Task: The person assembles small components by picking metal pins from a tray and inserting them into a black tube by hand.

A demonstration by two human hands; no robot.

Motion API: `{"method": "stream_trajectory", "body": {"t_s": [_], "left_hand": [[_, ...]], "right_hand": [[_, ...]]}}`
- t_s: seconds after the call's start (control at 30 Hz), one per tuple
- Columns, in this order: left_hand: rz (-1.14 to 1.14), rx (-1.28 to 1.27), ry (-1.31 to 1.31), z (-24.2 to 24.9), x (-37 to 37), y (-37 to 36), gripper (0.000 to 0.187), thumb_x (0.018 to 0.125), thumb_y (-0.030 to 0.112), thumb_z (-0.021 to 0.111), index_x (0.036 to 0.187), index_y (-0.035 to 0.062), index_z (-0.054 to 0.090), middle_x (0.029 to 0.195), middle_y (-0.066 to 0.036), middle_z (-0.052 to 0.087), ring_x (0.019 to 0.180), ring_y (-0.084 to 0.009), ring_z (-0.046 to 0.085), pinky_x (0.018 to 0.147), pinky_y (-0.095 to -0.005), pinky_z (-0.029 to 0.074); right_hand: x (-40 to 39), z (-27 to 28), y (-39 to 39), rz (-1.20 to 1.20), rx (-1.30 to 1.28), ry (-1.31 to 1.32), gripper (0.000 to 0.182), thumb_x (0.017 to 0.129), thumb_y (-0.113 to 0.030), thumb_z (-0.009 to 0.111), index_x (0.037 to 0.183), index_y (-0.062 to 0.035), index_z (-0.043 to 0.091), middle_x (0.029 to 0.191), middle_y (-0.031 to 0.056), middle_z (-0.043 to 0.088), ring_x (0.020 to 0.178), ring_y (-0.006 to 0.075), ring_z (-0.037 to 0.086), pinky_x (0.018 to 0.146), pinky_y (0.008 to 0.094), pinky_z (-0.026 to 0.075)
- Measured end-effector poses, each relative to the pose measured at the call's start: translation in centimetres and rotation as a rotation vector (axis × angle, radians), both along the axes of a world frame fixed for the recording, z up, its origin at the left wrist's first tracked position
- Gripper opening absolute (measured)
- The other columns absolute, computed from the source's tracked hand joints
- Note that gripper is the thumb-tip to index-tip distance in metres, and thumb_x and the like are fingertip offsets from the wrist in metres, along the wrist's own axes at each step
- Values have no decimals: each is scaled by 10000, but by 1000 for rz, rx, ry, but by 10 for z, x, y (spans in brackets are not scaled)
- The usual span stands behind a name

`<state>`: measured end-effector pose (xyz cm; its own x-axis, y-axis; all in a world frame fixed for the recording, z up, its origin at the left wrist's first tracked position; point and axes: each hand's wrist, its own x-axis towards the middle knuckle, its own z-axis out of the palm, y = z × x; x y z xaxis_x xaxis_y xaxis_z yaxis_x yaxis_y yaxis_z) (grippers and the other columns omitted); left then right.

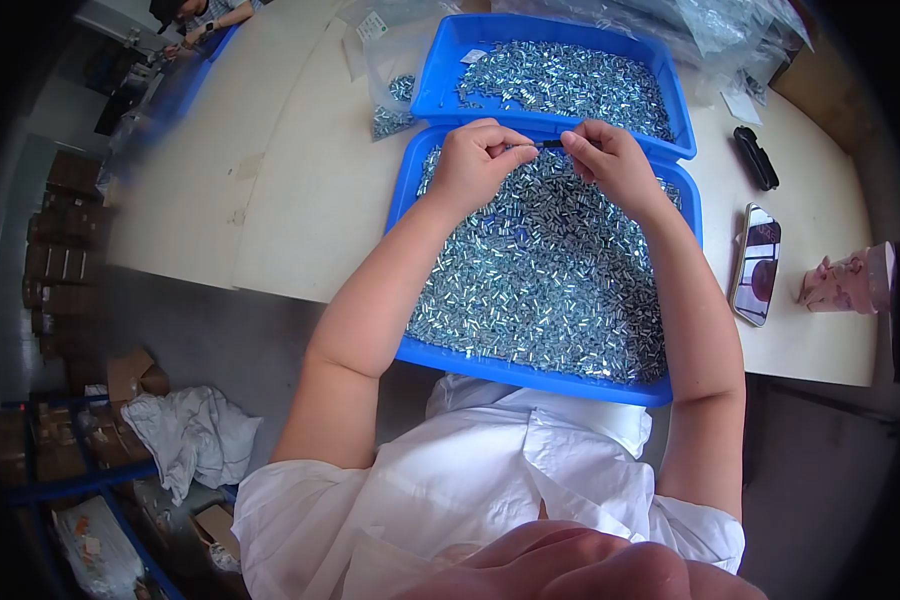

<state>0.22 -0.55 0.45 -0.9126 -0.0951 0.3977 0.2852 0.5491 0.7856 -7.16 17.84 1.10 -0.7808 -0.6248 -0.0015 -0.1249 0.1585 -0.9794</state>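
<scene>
The right hand (612, 165) pinches a small black piece (551, 144); the left hand's (478, 165) thumb and forefinger draw together at its other end, whether gripping it I cannot tell. The piece sits above the far rim of the front bin (530, 375), whose near side juts past the bench edge. The back bin (432, 75) adjoins it. The bench (300, 170) spreads widely leftward; rightward, a phone (758, 265) and cup (845, 280) narrow the room. Cartons (65, 225) stand beyond, left.
</scene>
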Motion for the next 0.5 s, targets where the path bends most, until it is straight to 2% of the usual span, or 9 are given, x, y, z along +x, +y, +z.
{"method": "stream_trajectory", "body": {"t_s": [0.17, 0.23, 0.27, 0.33, 0.37, 0.43, 0.47, 0.5], "left_hand": [[-24, 37, -71, 0, 0, -3, 126, 747, 150, 697, 803, 37, 681, 597, 43, 457, 542, -40, 389, 492, -213, 318], [-42, 77, -86, -3, -2, -5, 186, 813, 198, 631, 815, 17, 672, 604, 35, 480, 585, -38, 429, 506, -199, 341], [-42, 77, -87, -5, -3, -6, 186, 813, 198, 631, 815, 17, 672, 604, 35, 480, 585, -38, 429, 506, -199, 341], [-50, 155, -139, -4, -5, -6, 226, 868, 209, 548, 922, 6, 632, 701, -5, 561, 615, -81, 491, 549, -219, 394], [-50, 155, -139, -3, -5, -8, 226, 868, 209, 548, 922, 6, 632, 701, -5, 561, 615, -81, 491, 549, -219, 394], [-56, 556, -486, 5, -1, -9, 286, 909, 167, 461, 1128, -8, 516, 898, -51, 594, 774, -122, 555, 657, -225, 460], [-57, 555, -487, 3, -2, -10, 286, 909, 167, 461, 1128, -8, 516, 898, -51, 594, 774, -122, 555, 657, -225, 460], [-125, 707, -478, 2, -3, -11, 295, 910, 140, 445, 1161, -15, 464, 950, -84, 584, 782, -146, 566, 653, -246, 481]], "right_hand": [[-3, -8, -1, 39, -132, 75, 124, 859, -138, 565, 843, -18, 534, 673, -7, 526, 600, 57, 474, 541, 206, 392], [-3, -7, -1, 38, -173, 73, 102, 852, -110, 569, 864, -15, 532, 699, 0, 539, 632, 60, 495, 572, 205, 411], [-4, -4, 1, 3, -188, 72, 99, 849, -102, 571, 876, -15, 533, 718, 3, 548, 650, 62, 506, 588, 204, 420], [-8, -6, 2, -57, -231, 104, 101, 843, -92, 577, 889, -12, 536, 741, 5, 563, 667, 64, 518, 596, 206, 427], [-8, -7, 2, -56, -231, 104, 101, 843, -92, 577, 889, -12, 536, 741, 5, 563, 667, 64, 518, 596, 206, 427], [-8, -6, 2, -98, -210, 122, 104, 840, -91, 582, 890, -11, 539, 749, 5, 563, 667, 62, 515, 595, 204, 425], [-8, -6, 2, -101, -210, 122, 104, 840, -91, 582, 890, -11, 539, 749, 5, 563, 667, 62, 515, 595, 204, 425], [-8, -7, 2, -97, -203, 146, 111, 839, -95, 585, 892, -9, 538, 750, 7, 564, 667, 62, 514, 593, 203, 423]]}}
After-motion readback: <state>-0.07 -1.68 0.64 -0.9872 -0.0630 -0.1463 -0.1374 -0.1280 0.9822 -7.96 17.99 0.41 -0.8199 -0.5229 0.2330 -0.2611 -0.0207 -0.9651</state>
